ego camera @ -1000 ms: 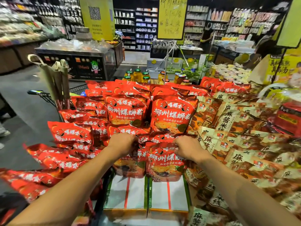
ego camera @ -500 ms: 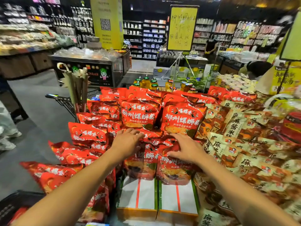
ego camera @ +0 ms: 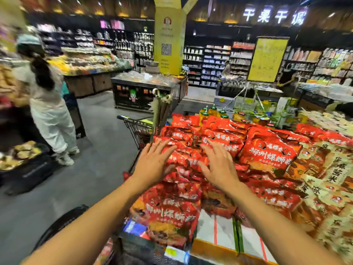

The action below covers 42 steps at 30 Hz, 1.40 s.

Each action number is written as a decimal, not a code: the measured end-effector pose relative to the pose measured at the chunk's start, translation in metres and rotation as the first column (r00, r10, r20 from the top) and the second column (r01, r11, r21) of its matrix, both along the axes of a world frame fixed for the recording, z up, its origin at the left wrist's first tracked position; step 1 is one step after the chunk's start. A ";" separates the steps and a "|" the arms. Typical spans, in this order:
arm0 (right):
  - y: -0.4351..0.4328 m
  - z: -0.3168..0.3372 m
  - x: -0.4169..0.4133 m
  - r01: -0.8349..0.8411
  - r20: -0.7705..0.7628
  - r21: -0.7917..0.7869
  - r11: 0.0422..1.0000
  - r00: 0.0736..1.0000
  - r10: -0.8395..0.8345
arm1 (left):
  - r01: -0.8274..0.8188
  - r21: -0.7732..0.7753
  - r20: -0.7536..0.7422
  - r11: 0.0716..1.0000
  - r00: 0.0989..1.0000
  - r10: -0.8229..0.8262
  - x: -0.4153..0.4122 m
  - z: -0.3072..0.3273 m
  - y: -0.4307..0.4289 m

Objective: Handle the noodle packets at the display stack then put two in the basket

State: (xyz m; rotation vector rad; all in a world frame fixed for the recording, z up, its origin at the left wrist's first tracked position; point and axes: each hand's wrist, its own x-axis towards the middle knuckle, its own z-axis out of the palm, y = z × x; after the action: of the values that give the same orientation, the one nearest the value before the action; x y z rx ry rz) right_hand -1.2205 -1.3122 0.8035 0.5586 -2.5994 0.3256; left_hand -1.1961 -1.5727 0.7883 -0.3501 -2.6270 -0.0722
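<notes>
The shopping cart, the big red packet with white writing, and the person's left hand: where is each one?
shopping cart (ego camera: pixel 138 129), head view, on its wire basket.
big red packet (ego camera: pixel 271 154), head view, on its printed front.
left hand (ego camera: pixel 153 163), head view, on the back of the hand.

Both arms bare, reaching forward and up from the bottom corners of the frame, forearms converging toward centre. Left hand (ego camera: pixel 154 163) – palm down, fingers straight and slightly spread, thumb out to the right. Right hand (ego camera: pixel 219 165) – palm down too, fingers straight and fanned, pointing up-left, thumb splayed toward the left one. The 2 sit side by side, apart, neither curled round anything.
</notes>
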 end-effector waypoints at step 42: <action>-0.601 -0.288 -0.072 -0.192 0.648 -0.169 0.967 0.717 0.256 | -0.522 -0.005 0.615 0.853 0.671 0.415 0.040 -0.238 -0.547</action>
State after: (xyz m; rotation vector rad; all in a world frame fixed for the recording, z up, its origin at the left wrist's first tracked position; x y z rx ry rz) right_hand -1.2930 -1.9135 0.5157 0.8563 -3.1755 0.8636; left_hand -1.1565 -2.1200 0.5508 0.5241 -3.2132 -0.2764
